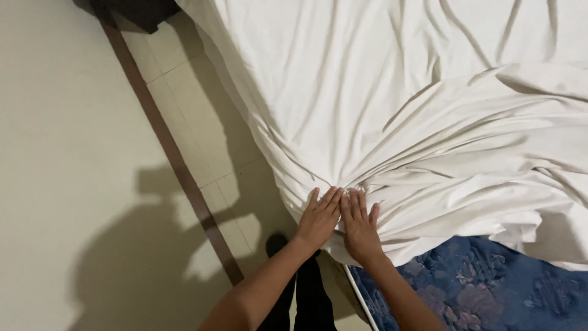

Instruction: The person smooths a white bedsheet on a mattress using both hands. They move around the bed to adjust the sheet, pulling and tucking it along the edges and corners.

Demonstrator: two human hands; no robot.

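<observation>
Both hands, left hand and right hand, press flat, grip released, fingers extended, on the gathered white cotton bedsheet at the corner of the blue floral mattress.

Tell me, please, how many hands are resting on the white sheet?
2: the left hand and the right hand lie flat, side by side, on the white sheet at the mattress corner.

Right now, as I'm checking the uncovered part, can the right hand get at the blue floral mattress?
Probably yes: the right hand rests on the white sheet, beside the bare blue floral mattress, nothing between.
</observation>
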